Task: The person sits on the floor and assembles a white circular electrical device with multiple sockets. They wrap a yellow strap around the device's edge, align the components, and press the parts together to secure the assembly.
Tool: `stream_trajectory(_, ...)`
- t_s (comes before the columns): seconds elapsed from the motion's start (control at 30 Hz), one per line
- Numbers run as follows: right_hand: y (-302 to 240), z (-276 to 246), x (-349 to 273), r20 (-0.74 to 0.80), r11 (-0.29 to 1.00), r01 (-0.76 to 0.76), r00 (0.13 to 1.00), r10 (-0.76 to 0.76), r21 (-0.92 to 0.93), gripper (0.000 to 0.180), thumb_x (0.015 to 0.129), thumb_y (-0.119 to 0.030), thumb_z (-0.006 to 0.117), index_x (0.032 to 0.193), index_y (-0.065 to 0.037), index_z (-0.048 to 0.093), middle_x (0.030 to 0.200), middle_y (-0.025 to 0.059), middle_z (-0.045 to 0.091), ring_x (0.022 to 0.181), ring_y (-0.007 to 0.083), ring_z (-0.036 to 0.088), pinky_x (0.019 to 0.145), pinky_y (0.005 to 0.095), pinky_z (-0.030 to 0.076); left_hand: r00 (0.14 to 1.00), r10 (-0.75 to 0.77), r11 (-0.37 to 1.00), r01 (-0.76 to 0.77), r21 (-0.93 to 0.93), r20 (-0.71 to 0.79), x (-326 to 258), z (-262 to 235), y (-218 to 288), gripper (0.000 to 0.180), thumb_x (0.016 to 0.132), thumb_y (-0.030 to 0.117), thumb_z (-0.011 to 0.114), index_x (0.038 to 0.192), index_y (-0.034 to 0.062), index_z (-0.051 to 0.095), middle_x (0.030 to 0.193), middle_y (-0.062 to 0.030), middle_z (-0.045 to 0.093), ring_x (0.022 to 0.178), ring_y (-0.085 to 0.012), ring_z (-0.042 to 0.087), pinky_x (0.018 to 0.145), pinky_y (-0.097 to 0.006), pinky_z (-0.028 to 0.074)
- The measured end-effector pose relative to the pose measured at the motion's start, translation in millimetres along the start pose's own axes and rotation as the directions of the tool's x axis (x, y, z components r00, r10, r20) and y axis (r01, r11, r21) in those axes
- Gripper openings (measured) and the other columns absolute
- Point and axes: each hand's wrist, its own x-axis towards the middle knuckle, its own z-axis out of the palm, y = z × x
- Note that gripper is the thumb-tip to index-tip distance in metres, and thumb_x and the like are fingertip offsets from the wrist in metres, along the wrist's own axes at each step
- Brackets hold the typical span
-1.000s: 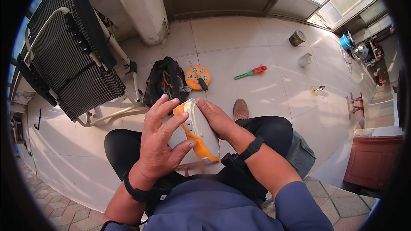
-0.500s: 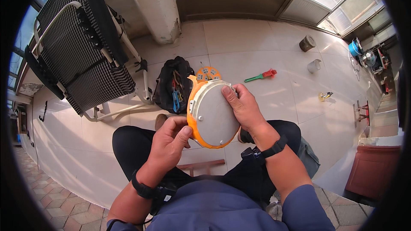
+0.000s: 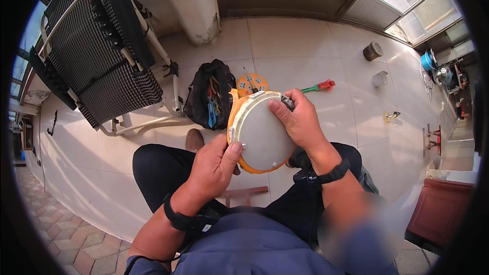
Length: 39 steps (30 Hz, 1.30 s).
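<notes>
Since half a second ago I see the round orange-rimmed disc (image 3: 262,132) has tilted a little more face-up toward the camera, and the right hand (image 3: 300,122) has slid along its upper right rim. The disc is off the floor, held over the lap between both hands, its pale flat face turned up, I judge so that face can be looked over. The left hand (image 3: 211,165) grips the lower left rim, thumb pressed on the face, fingers curled behind. The right hand's fingers are closed over the upper edge, thumb lying on the face, and something small and dark sits at its fingertips; I cannot tell what. Both wrists bend inward, forearms rising from the lower edge. On the tiled floor (image 3: 305,46) beyond, a black tool bag (image 3: 206,97) lies beside a small orange disc (image 3: 252,82), with a green-and-red tool (image 3: 318,87) further right.
</notes>
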Motion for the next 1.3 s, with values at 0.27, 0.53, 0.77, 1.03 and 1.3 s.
stream_trajectory(0.27,-3,2,3,0.091,0.999,-0.02,0.996,0.018,0.027,0.076,0.08,-0.071,0.077,0.101,0.001,0.062,0.086,0.0126,0.069,0.079,0.0179,0.068,0.071,0.0322,0.055,0.987,-0.091,0.995,0.096,-0.029,0.134,-7,-11,10,0.029,0.109,0.026,0.049,0.106,-0.0015,0.057,0.082,-0.0078,0.064,0.065,-0.0136,0.067,0.058,-0.028,0.053)
stream_trajectory(0.53,-6,1,10,0.053,0.988,-0.087,0.995,0.08,0.127,0.07,0.086,-0.067,0.074,0.102,0.0,0.06,0.087,0.0063,0.063,0.08,0.0112,0.06,0.072,0.0272,0.051,0.989,-0.071,0.989,0.086,-0.119,0.13,-17,-3,18,0.031,0.108,0.023,0.046,0.121,-0.0043,0.054,0.096,-0.0122,0.068,0.073,-0.0137,0.068,0.063,-0.027,0.054)
stream_trajectory(0.77,-9,2,8,-0.106,0.989,0.103,0.988,-0.114,-0.111,0.072,0.084,-0.068,0.075,0.1,0.0,0.058,0.083,0.0076,0.062,0.077,0.0142,0.061,0.07,0.0298,0.053,0.982,-0.181,0.966,0.187,-0.176,0.05,-4,-6,2,0.043,0.111,0.034,0.042,0.126,-0.0036,0.056,0.099,-0.0108,0.066,0.079,-0.0152,0.069,0.066,-0.026,0.056)
stream_trajectory(1.03,-10,5,4,-0.204,0.966,0.155,0.959,-0.198,-0.208,0.074,0.077,-0.069,0.08,0.099,-0.001,0.058,0.081,0.0077,0.063,0.075,0.0167,0.063,0.069,0.0318,0.054,0.98,-0.196,0.949,0.198,-0.247,0.03,15,-4,-17,0.04,0.111,0.033,0.048,0.124,-0.0025,0.059,0.104,-0.0073,0.066,0.095,-0.0131,0.065,0.08,-0.029,0.061)
stream_trajectory(1.3,-15,12,4,-0.218,0.874,0.261,0.902,-0.372,-0.41,0.078,0.069,-0.069,0.085,0.098,-0.001,0.059,0.084,0.0108,0.064,0.074,0.0247,0.066,0.069,0.0346,0.055,0.943,-0.333,0.874,0.319,-0.366,0.028,24,5,-15,0.028,0.106,0.01,0.044,0.127,-0.0026,0.057,0.114,-0.0103,0.066,0.1,-0.0161,0.068,0.089,-0.032,0.061)
